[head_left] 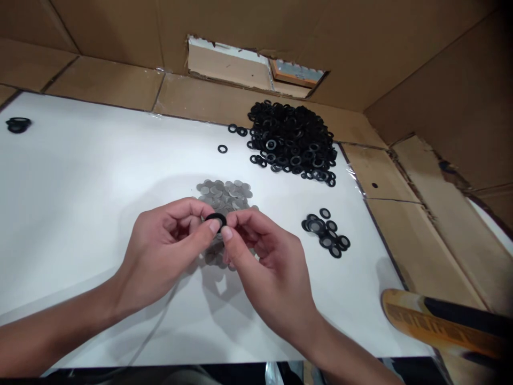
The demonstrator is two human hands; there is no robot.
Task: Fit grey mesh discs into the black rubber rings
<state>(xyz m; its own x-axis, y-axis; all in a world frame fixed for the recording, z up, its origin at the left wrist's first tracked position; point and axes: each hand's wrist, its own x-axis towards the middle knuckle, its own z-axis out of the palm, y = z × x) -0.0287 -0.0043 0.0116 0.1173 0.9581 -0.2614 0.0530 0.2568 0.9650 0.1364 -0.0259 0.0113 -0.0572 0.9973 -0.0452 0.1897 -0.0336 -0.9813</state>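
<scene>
1. Head view: the left hand [164,251] and right hand [264,267] pinch a black rubber washer [215,218] between thumbs and forefingers, other fingers curled, directly above a pile of grey metal discs [222,197].
2. A heap of black washers [290,136] lies beyond on the white board [80,187]; a smaller group of black washers [324,232] lies to the right.

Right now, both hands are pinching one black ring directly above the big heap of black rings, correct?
No: the black ring pinched between the left hand and the right hand is above the small pile of grey discs, not the big heap of black rings, which lies farther off to the right. The head view shows this.
</scene>
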